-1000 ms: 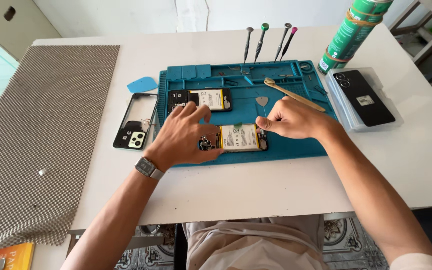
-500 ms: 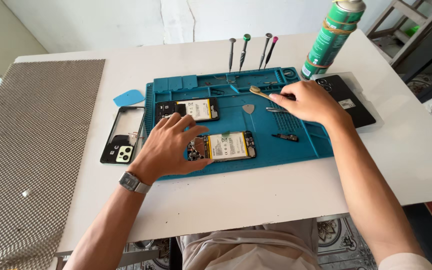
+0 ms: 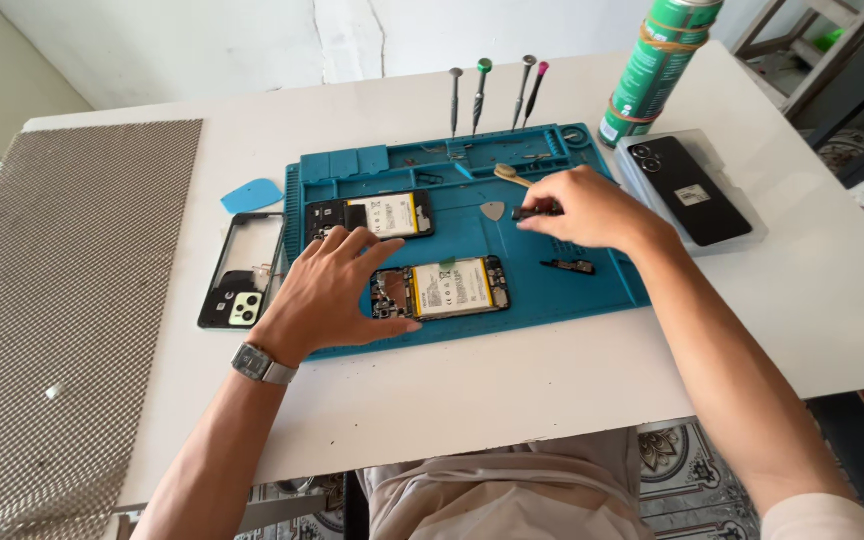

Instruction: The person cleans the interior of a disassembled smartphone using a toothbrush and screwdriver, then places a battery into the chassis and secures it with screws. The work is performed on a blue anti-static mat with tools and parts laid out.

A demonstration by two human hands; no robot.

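A small dark phone part (image 3: 535, 212) sits pinched in the fingertips of the right hand (image 3: 592, 210), over the far middle of the blue repair mat (image 3: 592, 290). The left hand (image 3: 337, 285) lies spread and flat, grasping nothing, its thumb against the opened phone (image 3: 442, 288) at the mat's near middle. A 2nd opened phone (image 3: 372, 215) lies beyond; 4 screwdrivers (image 3: 492, 90) stand at the far edge.

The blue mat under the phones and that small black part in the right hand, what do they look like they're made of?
Blue mat: probably silicone or soft rubber, matte, with moulded compartments along its top edge. Small black part pinched by the right hand: dark, likely plastic or a metal-framed component; too small to tell.
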